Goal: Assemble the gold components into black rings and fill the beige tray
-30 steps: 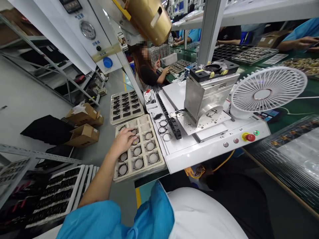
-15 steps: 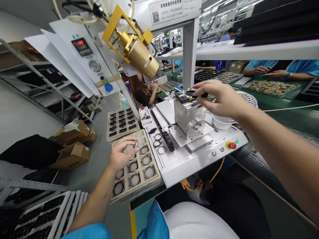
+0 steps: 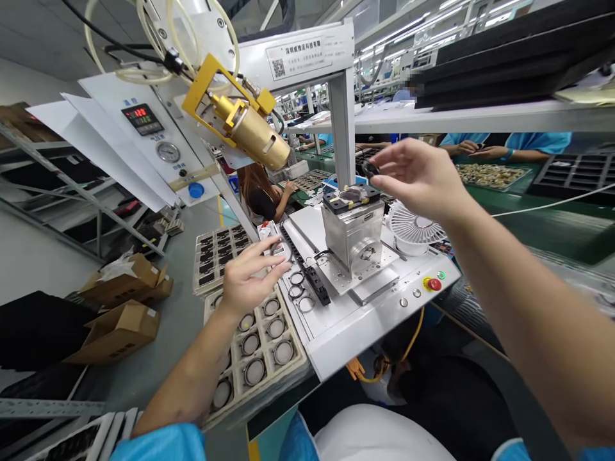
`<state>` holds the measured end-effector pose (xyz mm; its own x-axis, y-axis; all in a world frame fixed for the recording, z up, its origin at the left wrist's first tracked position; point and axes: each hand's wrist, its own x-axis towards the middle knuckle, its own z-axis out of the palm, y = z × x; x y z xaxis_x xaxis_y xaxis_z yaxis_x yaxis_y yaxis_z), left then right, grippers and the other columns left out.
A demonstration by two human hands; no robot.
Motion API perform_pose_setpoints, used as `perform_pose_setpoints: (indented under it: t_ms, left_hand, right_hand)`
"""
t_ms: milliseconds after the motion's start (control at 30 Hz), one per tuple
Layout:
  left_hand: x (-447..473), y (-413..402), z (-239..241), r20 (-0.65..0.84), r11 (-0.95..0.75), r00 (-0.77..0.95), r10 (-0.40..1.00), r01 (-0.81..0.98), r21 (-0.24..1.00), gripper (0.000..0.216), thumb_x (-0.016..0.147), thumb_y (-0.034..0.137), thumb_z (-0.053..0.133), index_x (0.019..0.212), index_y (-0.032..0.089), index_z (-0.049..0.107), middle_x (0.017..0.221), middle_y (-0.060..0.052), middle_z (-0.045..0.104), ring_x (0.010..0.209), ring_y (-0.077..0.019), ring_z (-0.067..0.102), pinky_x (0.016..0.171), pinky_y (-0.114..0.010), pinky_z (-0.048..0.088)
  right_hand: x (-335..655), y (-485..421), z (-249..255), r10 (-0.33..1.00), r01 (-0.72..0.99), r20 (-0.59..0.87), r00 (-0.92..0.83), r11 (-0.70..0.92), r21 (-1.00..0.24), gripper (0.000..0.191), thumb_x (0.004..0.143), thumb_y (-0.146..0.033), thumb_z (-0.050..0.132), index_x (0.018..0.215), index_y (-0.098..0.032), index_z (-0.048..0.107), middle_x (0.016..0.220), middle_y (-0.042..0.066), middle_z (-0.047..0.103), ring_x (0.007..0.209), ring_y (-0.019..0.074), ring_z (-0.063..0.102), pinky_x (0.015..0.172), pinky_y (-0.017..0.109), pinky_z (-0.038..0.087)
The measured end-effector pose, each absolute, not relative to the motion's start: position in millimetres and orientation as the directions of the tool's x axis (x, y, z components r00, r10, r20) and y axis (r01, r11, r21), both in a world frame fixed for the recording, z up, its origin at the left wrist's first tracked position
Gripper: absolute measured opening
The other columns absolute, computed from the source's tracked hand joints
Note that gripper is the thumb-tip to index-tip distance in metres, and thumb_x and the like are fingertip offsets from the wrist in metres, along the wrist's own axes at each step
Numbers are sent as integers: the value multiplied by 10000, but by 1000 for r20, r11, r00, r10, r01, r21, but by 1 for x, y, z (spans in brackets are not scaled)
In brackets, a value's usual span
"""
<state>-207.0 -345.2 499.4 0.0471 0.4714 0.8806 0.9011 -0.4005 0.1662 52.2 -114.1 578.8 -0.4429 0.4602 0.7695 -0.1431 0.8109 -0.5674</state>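
My right hand (image 3: 414, 174) pinches a small dark round part (image 3: 369, 169) above and just right of the metal fixture block (image 3: 353, 227). A black holder (image 3: 350, 198) with yellowish tabs sits on top of that block. My left hand (image 3: 252, 274) holds a thin ring (image 3: 282, 250) between thumb and fingertips, above the near tray's back edge. Below it, the pale compartment tray (image 3: 294, 323) carries several round ring-edged parts (image 3: 283, 351). Several loose rings (image 3: 296, 291) lie on the white machine bed beside a black slotted strip (image 3: 318, 286).
A gold cylindrical head (image 3: 262, 142) hangs over the bed at the left. A white fan (image 3: 416, 227) stands right of the block. On the front panel are a red button (image 3: 434, 284) and a green one (image 3: 441, 275). Co-workers sit beyond the machine.
My right hand has come up off the fixture's top with the dark round part in its fingers. My left hand has shifted right and up with the ring, toward the machine bed.
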Motion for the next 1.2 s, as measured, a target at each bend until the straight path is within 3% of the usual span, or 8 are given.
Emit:
perform_pose_setpoints:
  t_ms: [200, 433, 600, 733, 867, 967, 1067, 1200]
  left_hand:
    - [-165, -250, 557, 814, -433, -35, 580, 833, 345, 146, 867, 317, 754, 806, 204, 823, 1153, -99, 800, 1021, -252, 774, 923, -358, 595]
    - [-128, -195, 594, 525, -200, 37, 850, 945, 257, 299, 915, 392, 659, 721, 182, 748, 762, -59, 761, 741, -217, 697, 714, -327, 496]
    - [-131, -206, 574, 526, -244, 127, 841, 956, 160, 495, 874, 587, 681, 1151, 177, 669, 1147, -101, 746, 1072, -283, 685, 916, -378, 515]
    - [-132, -211, 567, 502, -229, 157, 851, 970, 86, 701, 810, 687, 707, 1280, 178, 602, 1336, -138, 672, 1266, -332, 608, 1083, -443, 465]
    - [-137, -207, 574, 415, -248, 174, 893, 960, 131, 769, 784, 705, 723, 1309, 157, 600, 1412, -175, 627, 1328, -354, 579, 1140, -477, 442]
    - [-147, -213, 574, 391, -306, 208, 897, 929, 209, 796, 849, 708, 651, 1423, 167, 540, 1621, -174, 431, 1519, -345, 383, 1257, -507, 301]
    - [-152, -246, 563, 417, -338, 231, 879, 919, 204, 817, 909, 689, 588, 1525, 172, 443, 1696, -167, 293, 1587, -328, 243, 1291, -541, 215]
    - [-148, -322, 530, 437, -410, 309, 845, 898, 158, 701, 899, 566, 694, 1494, 248, 504, 1656, -127, 393, 1565, -342, 297, 1287, -581, 224]
  right_hand:
    - [99, -162, 513, 595, -281, 686, -419, 633, -721, 305, 838, -330, 841, 1081, -226, 688, 1106, 74, 749, 1036, 232, 722, 946, 385, 620]
    - [159, -179, 442, 782, -88, 487, -389, 495, -865, 380, 833, -474, 834, 1082, -220, 698, 1140, 117, 745, 983, 258, 727, 826, 373, 641]
    - [202, -170, 386, 924, 18, 266, -274, 281, -959, 501, 741, -580, 849, 1022, -201, 681, 1081, 132, 756, 988, 296, 734, 835, 406, 638]
    - [214, -154, 348, 980, 175, 54, -194, 88, -981, 527, 691, -551, 815, 1023, -177, 648, 1053, 154, 752, 964, 327, 733, 731, 397, 630]
    - [205, -138, 331, 973, 382, -49, -227, 43, -923, 663, 780, -418, 693, 1354, -127, 531, 1033, 137, 757, 900, 295, 730, 746, 399, 602]
    - [194, -133, 326, 947, 587, -59, -316, 146, -797, 842, 840, -321, 644, 1585, -108, 312, 972, 86, 763, 876, 272, 727, 872, 411, 561]
    - [188, -136, 325, 934, 731, -56, -354, 239, -639, 900, 894, -305, 629, 1653, -129, 178, 1049, 99, 757, 995, 299, 723, 938, 411, 522]
    - [181, -139, 326, 939, 858, -34, -342, 297, -418, 875, 927, -265, 593, 1660, -133, 134, 1161, 172, 728, 1069, 377, 705, 889, 443, 513]
